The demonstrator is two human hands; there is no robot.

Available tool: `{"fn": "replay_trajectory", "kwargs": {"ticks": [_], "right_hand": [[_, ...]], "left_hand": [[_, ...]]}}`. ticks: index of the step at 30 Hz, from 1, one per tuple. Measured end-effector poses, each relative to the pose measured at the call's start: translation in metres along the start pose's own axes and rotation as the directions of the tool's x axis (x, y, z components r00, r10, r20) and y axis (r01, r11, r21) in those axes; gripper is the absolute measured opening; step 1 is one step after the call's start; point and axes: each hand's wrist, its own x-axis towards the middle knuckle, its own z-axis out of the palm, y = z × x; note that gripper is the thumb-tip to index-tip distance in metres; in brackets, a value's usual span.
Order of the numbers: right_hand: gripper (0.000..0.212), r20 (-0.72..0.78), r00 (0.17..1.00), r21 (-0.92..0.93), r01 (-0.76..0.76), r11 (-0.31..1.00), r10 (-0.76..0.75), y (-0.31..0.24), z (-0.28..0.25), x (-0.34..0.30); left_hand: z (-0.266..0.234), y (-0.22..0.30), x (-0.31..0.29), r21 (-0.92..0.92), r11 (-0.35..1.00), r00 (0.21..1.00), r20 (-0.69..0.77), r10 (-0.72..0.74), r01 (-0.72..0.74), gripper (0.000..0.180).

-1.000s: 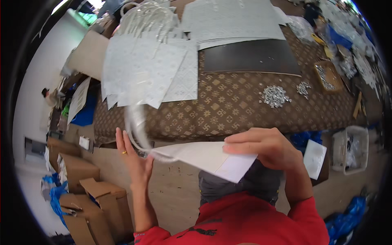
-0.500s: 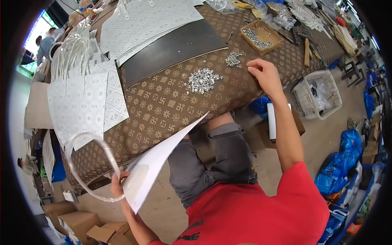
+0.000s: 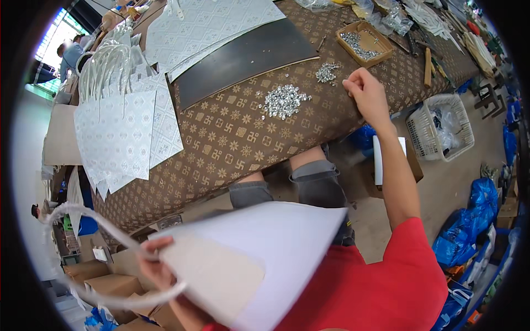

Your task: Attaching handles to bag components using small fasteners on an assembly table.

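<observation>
My left hand grips a white bag panel at the edge where its looped whitish handle is fixed. A beige patch covers part of the panel's upward face. The panel lies tilted over my lap, blurred by motion. At the table's near edge, my right hand has its thumb and forefinger pinched together; whatever is between them is too small to make out. Just left of these fingertips lies a small pile of metal studs, and a larger pile of silvery studs sits further left.
Behind the piles are a dark board and a cardboard tray of metal bits. Patterned silver-white panels with handles lie at left. A wooden-handled tool rests at right, above a white plastic basket on the floor.
My left hand has swung the panel toward me, turning its face up over my lap, and the handle has moved left and down. My right thumb and forefinger have closed together.
</observation>
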Motion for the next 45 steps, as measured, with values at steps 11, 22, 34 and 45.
{"fn": "replay_trajectory", "kwargs": {"ticks": [11,22,34,45], "right_hand": [[0.014,0.752,0.616,0.538,-0.368,0.759,-0.234,-0.125,0.011,-0.073],[0.013,0.942,0.191,0.332,-0.666,0.668,-0.277,-0.133,0.055,-0.130],[0.004,0.861,0.285,0.508,-0.483,0.713,-0.421,-0.162,0.094,-0.158],[0.013,0.906,0.195,0.424,-0.394,0.815,-0.377,-0.176,0.090,-0.138]], "left_hand": [[0.051,-0.019,0.047,0.004,0.782,0.756,0.256,0.602,-0.624,0.020],[0.070,0.045,0.038,0.072,0.602,0.567,0.443,0.695,-0.795,0.017],[0.099,0.037,0.024,0.037,0.525,0.502,0.357,0.788,-0.850,0.027],[0.102,0.063,0.038,-0.093,0.517,0.432,0.436,0.790,-0.851,0.032]]}}
